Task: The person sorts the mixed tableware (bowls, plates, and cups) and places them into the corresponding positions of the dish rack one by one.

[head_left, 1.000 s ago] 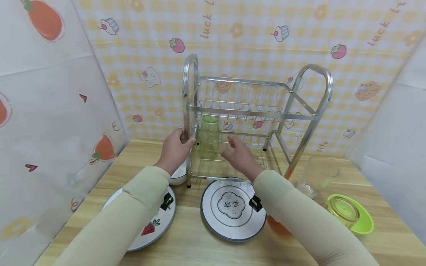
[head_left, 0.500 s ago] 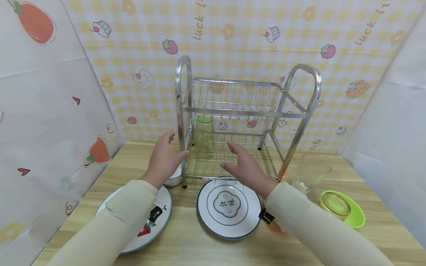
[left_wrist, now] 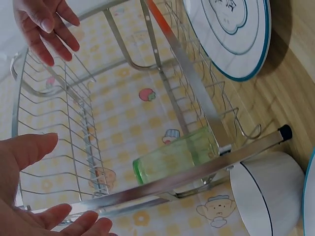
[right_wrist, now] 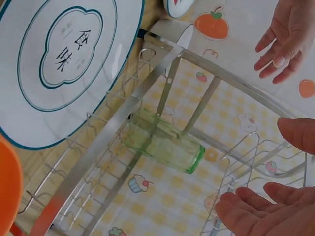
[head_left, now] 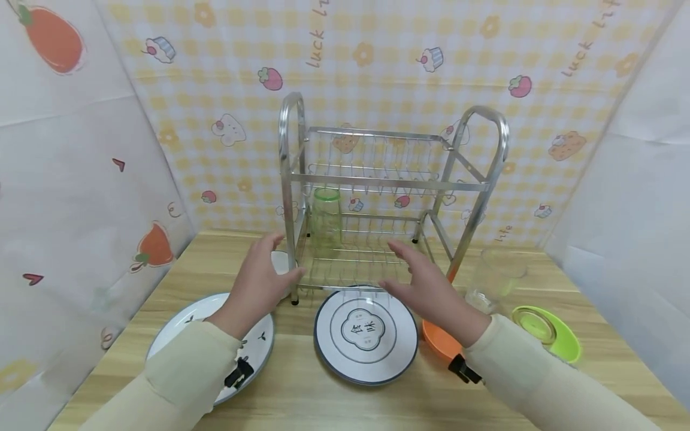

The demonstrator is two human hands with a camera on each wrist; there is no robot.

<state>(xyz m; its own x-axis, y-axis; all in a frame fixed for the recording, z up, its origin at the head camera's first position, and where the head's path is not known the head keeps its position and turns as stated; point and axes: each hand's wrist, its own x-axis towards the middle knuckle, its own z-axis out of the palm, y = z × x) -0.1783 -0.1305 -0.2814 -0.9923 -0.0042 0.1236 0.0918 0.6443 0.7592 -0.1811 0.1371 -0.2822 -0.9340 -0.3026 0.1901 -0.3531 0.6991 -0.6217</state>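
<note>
Beside the left front post of the metal dish rack (head_left: 388, 181), my left hand (head_left: 257, 281) hovers with fingers apart and nothing in it. My right hand (head_left: 433, 288) is spread in front of the rack's lower right part, also holding nothing. A green-tinted glass (head_left: 326, 222) stands upside down on the lower tier, at the left. In the left wrist view the same glass (left_wrist: 174, 156) shows behind the rack's bars. A white plate (head_left: 366, 335) with a dark rim and printed characters lies in front of the rack, below and between my hands.
A white plate with fruit prints (head_left: 188, 320) lies at left, partly under my left sleeve. Behind my left hand is a white bowl (left_wrist: 268, 194). At right are an orange bowl (head_left: 439, 340), a clear glass container (head_left: 498, 272) and a green dish (head_left: 566, 341) with a yellowish glass.
My left hand has come off the rack's post and moved down and left. My right hand has drawn away from the glass, down and right. The glass stays on the rack.
</note>
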